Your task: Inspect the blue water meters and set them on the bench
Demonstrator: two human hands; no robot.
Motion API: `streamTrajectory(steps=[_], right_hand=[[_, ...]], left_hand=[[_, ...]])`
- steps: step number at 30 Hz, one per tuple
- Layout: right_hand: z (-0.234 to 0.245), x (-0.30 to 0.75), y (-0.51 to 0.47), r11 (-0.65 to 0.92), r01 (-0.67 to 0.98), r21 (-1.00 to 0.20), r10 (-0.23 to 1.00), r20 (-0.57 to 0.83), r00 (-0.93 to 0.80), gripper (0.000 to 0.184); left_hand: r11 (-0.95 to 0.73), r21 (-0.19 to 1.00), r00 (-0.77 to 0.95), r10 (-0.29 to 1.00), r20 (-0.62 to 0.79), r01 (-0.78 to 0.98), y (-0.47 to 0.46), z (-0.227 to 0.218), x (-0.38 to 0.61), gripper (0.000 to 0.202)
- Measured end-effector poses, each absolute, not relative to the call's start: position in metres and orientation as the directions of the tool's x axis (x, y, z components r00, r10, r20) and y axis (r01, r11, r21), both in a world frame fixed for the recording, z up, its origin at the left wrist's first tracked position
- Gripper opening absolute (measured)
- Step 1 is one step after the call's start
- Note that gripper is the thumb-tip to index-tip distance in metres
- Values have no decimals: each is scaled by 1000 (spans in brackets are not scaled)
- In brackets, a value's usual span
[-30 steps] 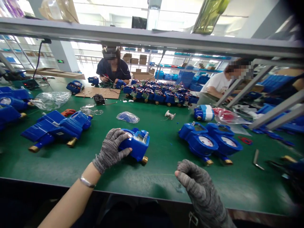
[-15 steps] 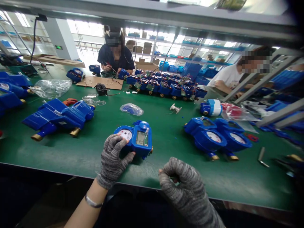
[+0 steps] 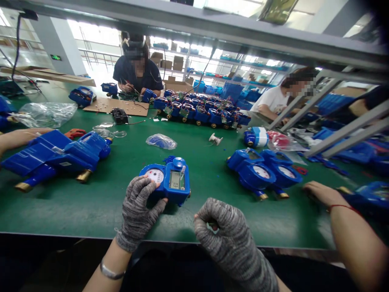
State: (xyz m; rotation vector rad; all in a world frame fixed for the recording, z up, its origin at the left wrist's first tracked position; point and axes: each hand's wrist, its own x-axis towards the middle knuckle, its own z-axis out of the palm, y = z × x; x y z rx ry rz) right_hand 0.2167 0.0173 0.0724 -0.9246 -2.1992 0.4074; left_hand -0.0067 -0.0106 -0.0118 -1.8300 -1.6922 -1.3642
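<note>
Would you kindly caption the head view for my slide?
Gloved left hand holds a blue water meter; right hand fisted.

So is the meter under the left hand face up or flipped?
Face up: the meter shows its dial and screen, with the left hand gripping its side.

The meter [image 3: 170, 184] housing is smooth, glossy blue plastic with a clear dial window. Rough grey knitted cloth gloves cover the left hand [image 3: 138, 207] and right hand [image 3: 223, 235]. The bench [image 3: 91, 202] surface is matt green. The bag [image 3: 161, 141] is shiny clear film. The bangle [image 3: 110, 273] is polished metal.
</note>
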Motion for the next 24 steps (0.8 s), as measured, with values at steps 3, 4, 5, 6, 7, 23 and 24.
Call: streamTrajectory(steps=[3,4,5,6,7,23,24], right_hand=[[76,215,16,703,465,-539,711,499,-496,12],[77,215,16,706,462,-537,708,507,-492,12],[77,214,15,707,462,-535,706,511,-490,12],[78,214,16,709,465,-531,705,516,-486,12],[78,214,16,710,466,-528,704,517,-487,13],[70,206,24,685,514,-516,727,438,-529,13],[69,204,25,677,530,-510,735,431,-524,14]], left_hand=[[-259,365,-142,610,780,894,-11,-14,-7,46],[-258,363,-142,608,781,895,-11,-15,-8,46],[-258,360,-141,604,784,897,-11,-16,-8,46],[-260,355,-139,598,790,898,-10,-17,-8,46],[-262,351,-137,594,793,899,-10,-18,-8,46],[-257,365,-155,587,794,895,-9,-18,-8,45],[-258,361,-152,587,796,896,-9,-16,-8,45]])
